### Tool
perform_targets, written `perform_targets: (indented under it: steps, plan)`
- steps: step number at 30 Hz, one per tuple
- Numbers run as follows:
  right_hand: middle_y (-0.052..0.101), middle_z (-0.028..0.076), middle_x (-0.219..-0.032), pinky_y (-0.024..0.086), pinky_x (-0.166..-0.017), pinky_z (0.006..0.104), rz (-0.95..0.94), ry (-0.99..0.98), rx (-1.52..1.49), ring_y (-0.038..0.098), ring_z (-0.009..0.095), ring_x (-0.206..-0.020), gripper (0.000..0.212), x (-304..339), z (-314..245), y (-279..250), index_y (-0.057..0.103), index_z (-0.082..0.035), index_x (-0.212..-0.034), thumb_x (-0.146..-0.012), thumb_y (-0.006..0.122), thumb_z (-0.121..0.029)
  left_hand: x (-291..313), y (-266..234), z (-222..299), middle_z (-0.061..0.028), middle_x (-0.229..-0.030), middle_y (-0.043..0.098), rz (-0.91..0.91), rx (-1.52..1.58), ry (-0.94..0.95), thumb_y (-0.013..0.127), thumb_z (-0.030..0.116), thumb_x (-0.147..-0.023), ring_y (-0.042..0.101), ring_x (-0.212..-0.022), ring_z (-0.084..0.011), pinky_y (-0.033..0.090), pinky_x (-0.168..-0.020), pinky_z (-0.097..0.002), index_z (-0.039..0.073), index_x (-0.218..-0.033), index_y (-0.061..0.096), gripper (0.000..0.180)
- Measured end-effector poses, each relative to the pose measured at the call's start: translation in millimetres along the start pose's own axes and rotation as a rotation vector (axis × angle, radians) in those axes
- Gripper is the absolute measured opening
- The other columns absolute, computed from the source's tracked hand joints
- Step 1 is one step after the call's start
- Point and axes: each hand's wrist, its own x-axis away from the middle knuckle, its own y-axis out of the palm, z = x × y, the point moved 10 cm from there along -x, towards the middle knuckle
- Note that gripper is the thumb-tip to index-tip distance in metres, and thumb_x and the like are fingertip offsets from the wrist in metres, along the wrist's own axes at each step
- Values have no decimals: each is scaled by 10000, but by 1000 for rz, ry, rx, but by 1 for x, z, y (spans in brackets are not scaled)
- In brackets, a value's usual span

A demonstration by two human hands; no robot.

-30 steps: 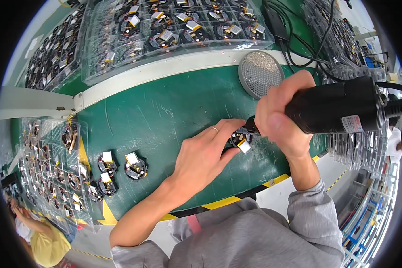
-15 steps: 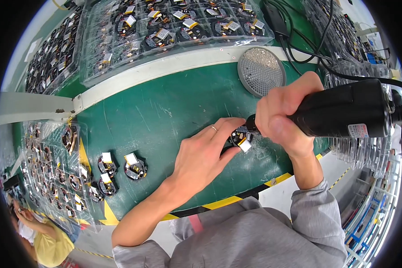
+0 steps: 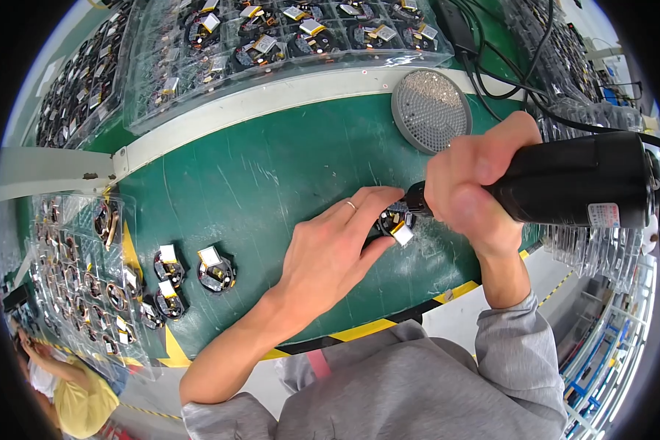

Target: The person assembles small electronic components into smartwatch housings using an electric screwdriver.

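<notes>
My left hand lies on the green bench mat, its fingers pinching a small round black part with a silver-and-yellow cell on it. My right hand grips a thick black electric screwdriver held nearly level, its tip pressed onto that part. The screwdriver's cable runs off to the upper right. A ring sits on one finger of my left hand.
Three similar round parts lie on the mat at the left. A round dish of tiny screws sits behind my hands. Clear trays of parts line the back and left. Another person is at lower left.
Both hands stay on the small part. The screwdriver has shifted only slightly, and the view has drifted a little.
</notes>
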Motion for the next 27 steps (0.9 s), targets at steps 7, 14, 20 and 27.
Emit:
perform_targets:
  steps: [7,14,20,27]
  plan:
    - [474,5,-704,385,-454,287,64,15,-12,434,108,-483,331,1,2,-5,397,-123,-1028,-905,690,-29,0,3,-1,-15,-1213,642,-7,-4,2,763,113,-839,682,-894,-256,583,-705,-393,109,-1281,558,487]
    - [480,14,-693,389,-448,293,123,-25,-47,439,118,-482,345,2,-2,-4,404,-114,-1017,-880,710,-34,-1,-1,4,-40,-1261,622,37,-51,68,757,148,-847,688,-948,-264,594,-731,-385,89,-1293,541,499]
    - [469,17,-632,394,-424,300,209,-111,-275,436,144,-456,294,20,-19,-26,414,-72,-979,-833,663,-19,1,1,10,-101,-1252,576,72,-103,71,779,169,-809,683,-961,-315,593,-734,-399,54,-1254,508,533]
    - [428,10,-584,350,-406,278,387,-83,-224,357,116,-404,243,21,-16,-61,419,-56,-974,-819,604,-34,-8,-52,-2,-97,-1018,577,270,-119,-99,822,194,-782,568,-667,-214,499,-595,-371,80,-1225,503,558]
